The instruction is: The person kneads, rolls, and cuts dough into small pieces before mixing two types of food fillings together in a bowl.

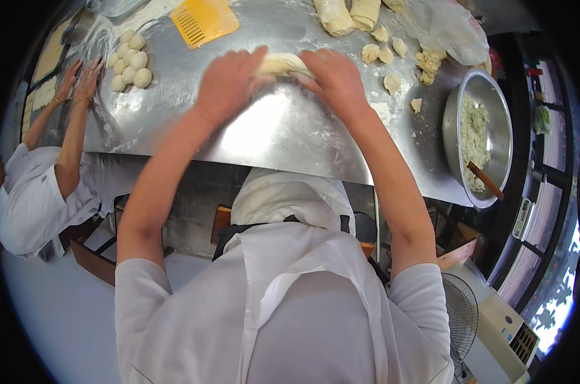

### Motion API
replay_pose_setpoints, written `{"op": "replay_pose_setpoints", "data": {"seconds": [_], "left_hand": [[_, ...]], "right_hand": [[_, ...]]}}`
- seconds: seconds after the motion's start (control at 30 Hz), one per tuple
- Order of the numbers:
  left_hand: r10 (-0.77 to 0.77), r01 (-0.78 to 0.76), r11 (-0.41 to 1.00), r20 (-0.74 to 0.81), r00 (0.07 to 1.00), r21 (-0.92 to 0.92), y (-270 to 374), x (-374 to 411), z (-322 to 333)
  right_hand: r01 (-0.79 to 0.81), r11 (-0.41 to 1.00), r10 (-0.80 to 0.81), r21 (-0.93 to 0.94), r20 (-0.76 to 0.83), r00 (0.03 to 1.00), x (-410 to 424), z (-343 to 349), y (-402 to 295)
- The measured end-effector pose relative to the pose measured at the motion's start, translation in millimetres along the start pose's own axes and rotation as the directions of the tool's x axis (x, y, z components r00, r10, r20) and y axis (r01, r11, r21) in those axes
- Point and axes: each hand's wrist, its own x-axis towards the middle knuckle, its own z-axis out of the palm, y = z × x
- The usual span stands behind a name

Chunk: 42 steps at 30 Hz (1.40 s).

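A short length of pale dough [282, 64] is stretched between my two hands over the steel worktable [251, 129]. My left hand [230, 81] grips its left end, blurred by motion. At the other end, my right hand [335, 81] has its thumb and fingers around the dough. Whether the dough touches the metal is hard to tell. Small torn dough pieces [392, 84] lie scattered to the right of my right hand. Beyond them rest two thick dough rolls [334, 17]. A yellow plastic scraper [206, 21] with slots lies past my left hand.
At right stands a steel bowl [502, 129] of pale green-flecked filling [474, 139] with a wooden handle [484, 180]. A plastic bag [443, 29] sits behind it. Several dough balls [130, 61] cluster at left, beside a co-worker's hands [86, 79]. A fan [458, 317] stands behind me at right.
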Motion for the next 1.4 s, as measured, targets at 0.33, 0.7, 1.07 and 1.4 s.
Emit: {"op": "replay_pose_setpoints", "data": {"seconds": [0.33,0.7,1.07,1.4], "left_hand": [[-0.375,0.121,0.788,-0.316,0.871,-0.603,50,-42,-10],[0.017,-0.018,0.999,-0.034,0.999,-0.041,56,-76,25],[0.094,-0.09,0.993,-0.049,0.994,0.07,13,-32,10],[0.163,-0.176,0.975,-0.102,0.981,-0.133,113,-8,35]], "right_hand": [[-0.053,0.985,0.067,0.162,-0.081,0.994,-44,-20,-40],[-0.029,1.0,0.03,-0.013,0.049,0.998,-78,17,-72],[-0.125,0.992,0.127,0.026,-0.097,0.987,-53,13,-46],[-0.388,0.92,0.382,-0.062,-0.091,0.92,-117,-4,-36]]}}
